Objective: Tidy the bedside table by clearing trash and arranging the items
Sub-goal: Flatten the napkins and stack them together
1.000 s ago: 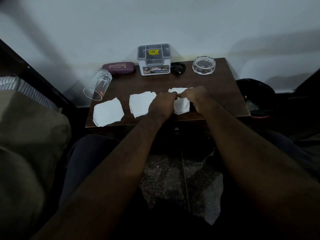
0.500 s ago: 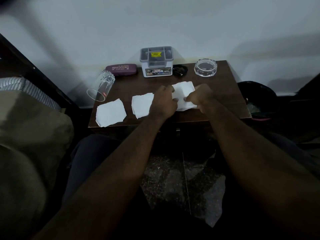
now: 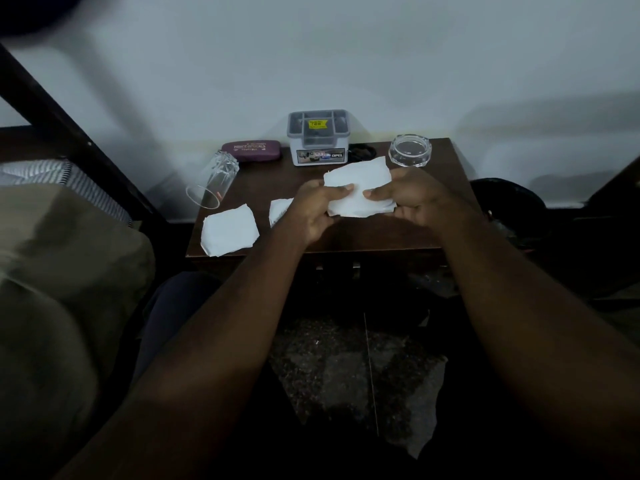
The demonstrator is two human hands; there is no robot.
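Both hands hold one white tissue (image 3: 360, 188) lifted above the brown bedside table (image 3: 381, 233). My left hand (image 3: 317, 211) pinches its left edge and my right hand (image 3: 412, 199) grips its right edge. A second white tissue (image 3: 229, 233) lies flat at the table's front left. A third tissue (image 3: 278, 209) lies in the middle, partly hidden behind my left hand.
A clear glass (image 3: 213, 183) lies on its side at the table's left edge. At the back stand a maroon spectacle case (image 3: 251, 150), a grey-lidded white box (image 3: 318, 138), a black cable (image 3: 362, 152) and a glass ashtray (image 3: 410, 150). A dark bin (image 3: 512, 202) sits right of the table, a bed (image 3: 52, 258) on the left.
Both hands have lifted the right-hand tissue off the table and raised it toward the back; the other two tissues lie as before.
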